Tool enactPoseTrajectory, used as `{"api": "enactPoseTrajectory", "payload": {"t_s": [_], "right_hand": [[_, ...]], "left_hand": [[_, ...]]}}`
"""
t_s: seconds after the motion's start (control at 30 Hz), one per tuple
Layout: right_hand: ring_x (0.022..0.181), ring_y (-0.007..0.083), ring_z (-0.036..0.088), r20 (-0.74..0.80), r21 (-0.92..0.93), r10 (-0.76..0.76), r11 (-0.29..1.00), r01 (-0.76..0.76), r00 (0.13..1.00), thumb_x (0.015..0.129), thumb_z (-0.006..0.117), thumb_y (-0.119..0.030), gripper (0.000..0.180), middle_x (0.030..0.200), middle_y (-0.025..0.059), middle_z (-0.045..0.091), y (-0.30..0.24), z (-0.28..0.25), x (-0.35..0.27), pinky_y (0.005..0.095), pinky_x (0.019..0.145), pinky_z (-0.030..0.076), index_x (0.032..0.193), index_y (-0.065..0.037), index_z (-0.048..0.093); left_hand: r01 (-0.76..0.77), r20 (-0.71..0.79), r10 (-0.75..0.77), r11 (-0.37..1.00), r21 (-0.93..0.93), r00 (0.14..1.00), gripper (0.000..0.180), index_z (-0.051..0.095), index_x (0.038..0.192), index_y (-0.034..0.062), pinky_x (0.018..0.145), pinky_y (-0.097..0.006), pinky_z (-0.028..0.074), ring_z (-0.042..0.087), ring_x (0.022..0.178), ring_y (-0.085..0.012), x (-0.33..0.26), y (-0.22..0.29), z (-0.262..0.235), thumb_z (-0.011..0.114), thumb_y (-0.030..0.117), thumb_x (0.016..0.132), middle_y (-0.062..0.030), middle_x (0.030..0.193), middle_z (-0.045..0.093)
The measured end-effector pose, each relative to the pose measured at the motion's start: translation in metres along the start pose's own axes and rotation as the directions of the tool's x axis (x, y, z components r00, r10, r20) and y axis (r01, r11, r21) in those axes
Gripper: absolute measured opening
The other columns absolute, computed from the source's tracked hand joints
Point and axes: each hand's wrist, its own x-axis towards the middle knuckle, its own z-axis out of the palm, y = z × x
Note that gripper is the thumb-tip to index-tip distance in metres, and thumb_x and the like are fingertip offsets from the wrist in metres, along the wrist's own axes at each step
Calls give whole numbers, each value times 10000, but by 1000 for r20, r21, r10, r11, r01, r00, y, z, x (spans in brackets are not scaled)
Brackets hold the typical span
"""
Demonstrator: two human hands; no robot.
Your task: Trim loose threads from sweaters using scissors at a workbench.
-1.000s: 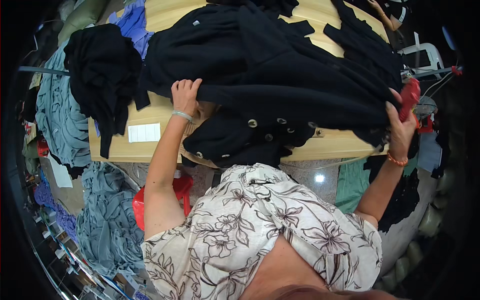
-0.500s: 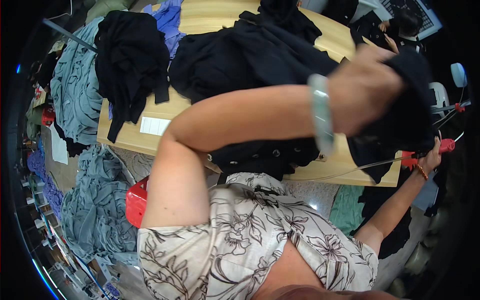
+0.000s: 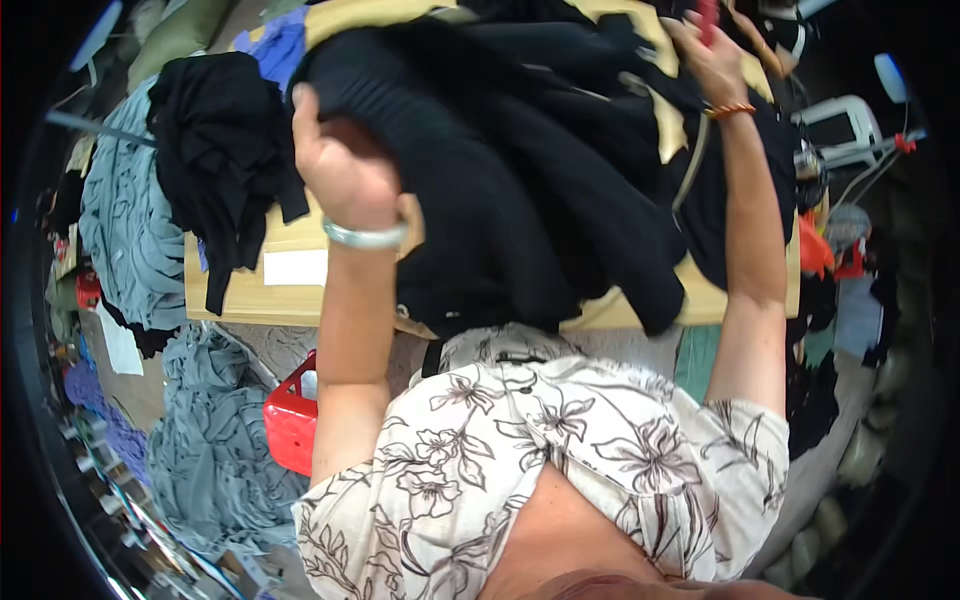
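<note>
A black knitted garment [image 3: 470, 190] is spread and lifted over the table, partly smeared by motion. My left hand [image 3: 350, 175], with a pale green bangle at its wrist, grips the garment's left part; the thumb shows and the other fingers are tucked under the cloth. At the far right of the table, my right hand [image 3: 712, 65] is closed round a red handle [image 3: 708, 18], cut by the picture's top edge. A thin pale cord [image 3: 690, 180] runs down beside that forearm. What kind of tool it is cannot be made out.
Left on the wooden table [image 3: 225, 300] lie another black garment [image 3: 220, 150] and a white paper [image 3: 295, 268]. Grey-green cloth [image 3: 215, 440] is heaped on the left, beside a red plastic stool [image 3: 290, 425]. A white stool [image 3: 840, 125] stands at right; another person's arm [image 3: 765, 45] shows beyond.
My left hand has swung from the right across to the left, drawing the black cloth. My right hand has moved from the table's right edge up to its far side, with the red handle.
</note>
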Motion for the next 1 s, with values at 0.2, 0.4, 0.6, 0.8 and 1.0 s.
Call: {"api": "enactPoseTrajectory", "payload": {"t_s": [0.2, 0.4, 0.6, 0.8, 1.0], "right_hand": [[668, 48, 558, 473, -70, 150, 989, -132, 868, 816, 782, -230, 486, 707, -15, 615, -30, 82, -142, 222, 636, 459, 1198, 6, 595], [630, 136, 627, 568, 107, 125, 969, -223, 814, 781, 786, -159, 243, 694, 71, 648, -64, 83, -273, 290, 614, 492, 881, -12, 620], [817, 331, 672, 577, 75, 129, 975, -209, 806, 665, 883, -307, 663, 963, 175, 671, -118, 94, -297, 343, 725, 524, 1180, -7, 593], [880, 378, 638, 316, 159, -41, 987, -11, 948, 640, 843, -202, 641, 974, 193, 617, -129, 97, -271, 408, 729, 522, 1152, 12, 521], [818, 410, 639, 413, 162, 79, 974, -158, 908, 684, 738, -144, 527, 836, 211, 632, -106, 82, -263, 428, 723, 514, 1134, 9, 513]], "left_hand": [[671, -614, -284, 423, 609, 737, 247, 494, 1003, 146, 584, -258, 481, 509, 630, -89, -36, -41, -231, 698, 224, 887, 47, 733, 472], [16, -37, -222, -94, 995, 974, 319, 454, 732, 55, 614, -301, 414, 499, 692, -142, -65, -40, -263, 701, 195, 875, -7, 780, 512], [145, 49, -473, 364, 920, 880, 225, 442, 799, 76, 555, -208, 271, 321, 663, -20, -73, -26, -119, 594, 122, 959, 67, 735, 362], [154, 167, -375, 691, 707, 912, 239, 448, 1206, 18, 862, -214, 410, 501, 968, -76, -108, -60, -50, 527, 76, 988, -35, 1093, 539], [-406, 554, -328, 421, 811, 765, 762, 347, 1450, 46, 1064, -399, 375, 453, 1257, -313, -116, -57, -58, 466, -129, 717, -202, 1431, 303]]}}
